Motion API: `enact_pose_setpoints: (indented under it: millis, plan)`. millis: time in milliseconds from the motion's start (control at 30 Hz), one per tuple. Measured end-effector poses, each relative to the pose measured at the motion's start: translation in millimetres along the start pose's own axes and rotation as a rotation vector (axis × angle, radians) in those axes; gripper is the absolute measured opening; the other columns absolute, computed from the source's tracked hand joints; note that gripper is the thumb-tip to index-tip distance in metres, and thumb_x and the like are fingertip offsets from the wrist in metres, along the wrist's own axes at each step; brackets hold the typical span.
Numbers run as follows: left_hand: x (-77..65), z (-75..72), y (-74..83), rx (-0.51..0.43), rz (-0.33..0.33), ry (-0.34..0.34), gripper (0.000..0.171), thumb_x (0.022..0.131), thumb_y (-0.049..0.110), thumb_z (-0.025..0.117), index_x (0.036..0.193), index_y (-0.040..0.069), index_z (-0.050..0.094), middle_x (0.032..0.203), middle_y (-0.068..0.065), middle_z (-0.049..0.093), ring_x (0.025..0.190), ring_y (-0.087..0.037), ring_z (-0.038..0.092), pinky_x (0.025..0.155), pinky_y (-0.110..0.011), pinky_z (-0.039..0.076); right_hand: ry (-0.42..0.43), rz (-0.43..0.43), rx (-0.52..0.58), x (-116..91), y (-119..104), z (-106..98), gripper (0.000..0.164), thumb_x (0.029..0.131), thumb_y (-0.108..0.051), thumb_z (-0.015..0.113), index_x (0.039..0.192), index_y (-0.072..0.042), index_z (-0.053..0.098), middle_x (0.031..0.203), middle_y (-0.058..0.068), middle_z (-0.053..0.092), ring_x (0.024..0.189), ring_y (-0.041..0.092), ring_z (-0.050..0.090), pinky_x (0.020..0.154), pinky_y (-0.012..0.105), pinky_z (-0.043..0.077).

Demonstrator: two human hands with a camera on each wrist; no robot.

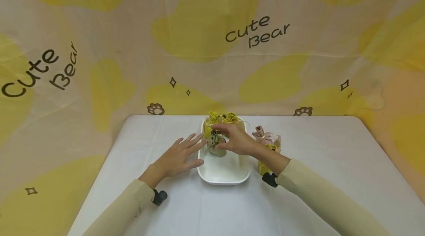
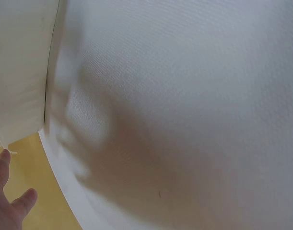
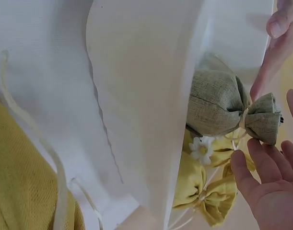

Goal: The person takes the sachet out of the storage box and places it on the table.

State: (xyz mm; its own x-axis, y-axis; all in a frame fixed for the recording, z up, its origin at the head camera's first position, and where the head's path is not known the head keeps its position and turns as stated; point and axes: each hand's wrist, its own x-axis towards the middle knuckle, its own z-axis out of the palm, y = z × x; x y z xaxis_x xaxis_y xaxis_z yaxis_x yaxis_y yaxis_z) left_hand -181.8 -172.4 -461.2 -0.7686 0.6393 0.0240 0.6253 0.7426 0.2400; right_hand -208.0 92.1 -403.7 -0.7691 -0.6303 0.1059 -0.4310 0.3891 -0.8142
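A grey-green drawstring pouch (image 1: 217, 150) stands in the white tray (image 1: 224, 171), its gathered neck tied with cord in the right wrist view. Over it reaches my right hand (image 1: 239, 140), thumb and fingers spread apart around the top; the right wrist view shows the fingertips beside the neck without pinching it. My left hand (image 1: 178, 156) spreads its straight fingers at the tray's left rim, fingertips close to the pouch. Behind, at the tray's far end, are yellow pouches (image 1: 230, 118), one with a white flower (image 3: 202, 149); my right hand partly hides them in the head view.
To the right of the tray, a pink pouch (image 1: 262, 135) with a bow and a yellow pouch (image 1: 263, 168) sit on the white tablecloth (image 1: 318, 177), partly behind the right forearm. A patterned cloth backdrop (image 1: 206, 18) rises at the table's far edge.
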Motion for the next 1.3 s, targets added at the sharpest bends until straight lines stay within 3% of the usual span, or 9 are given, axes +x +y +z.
enact_pose_setpoints:
  millis: [433,667,867,1067,1300]
  plan:
    - [2.3,2.0,-3.5,-0.007,0.016,0.030,0.072,0.098,0.065,0.041,0.158,0.027,0.029,0.166,0.005,0.016,0.151,-0.026,0.017,0.115,-0.061,0.023,-0.001,-0.057,-0.074,8.0,10.1,11.1,0.056,0.081,0.017,0.067,0.135,0.007,0.055,0.135,0.022,0.059,0.128,0.036,0.054,0.105,0.040,0.045]
    - [2.7,2.5,-2.7,-0.009,0.009,0.023,0.072,0.098,0.065,0.041,0.158,0.028,0.029,0.166,0.006,0.016,0.151,-0.025,0.017,0.115,-0.061,0.023,0.059,-0.011,-0.059,7.8,10.6,15.6,0.047,0.084,0.013,0.070,0.128,0.008,0.057,0.129,0.023,0.061,0.121,0.037,0.059,0.101,0.040,0.049]
    - [2.4,2.6,-1.9,-0.012,-0.005,0.009,0.072,0.098,0.066,0.040,0.159,0.030,0.027,0.165,0.008,0.013,0.152,-0.024,0.015,0.116,-0.060,0.021,0.139,0.031,-0.121,5.5,9.2,17.1,0.033,0.086,0.009,0.071,0.117,0.004,0.063,0.120,0.016,0.067,0.112,0.032,0.066,0.093,0.036,0.054]
    - [1.2,2.7,0.0,-0.009,-0.008,0.014,0.072,0.098,0.066,0.040,0.159,0.031,0.027,0.166,0.007,0.014,0.152,-0.025,0.016,0.116,-0.061,0.021,0.202,0.028,-0.164,3.2,6.4,15.7,0.019,0.087,0.008,0.068,0.103,-0.002,0.070,0.105,0.010,0.072,0.095,0.024,0.069,0.084,0.036,0.057]
    - [-0.1,1.6,1.6,-0.012,0.000,0.028,0.071,0.098,0.065,0.040,0.158,0.028,0.029,0.166,0.004,0.017,0.151,-0.027,0.019,0.114,-0.063,0.022,0.238,-0.001,-0.184,-0.4,3.8,5.8,0.017,0.086,0.008,0.068,0.101,-0.001,0.072,0.101,0.010,0.073,0.088,0.021,0.069,0.078,0.033,0.058]
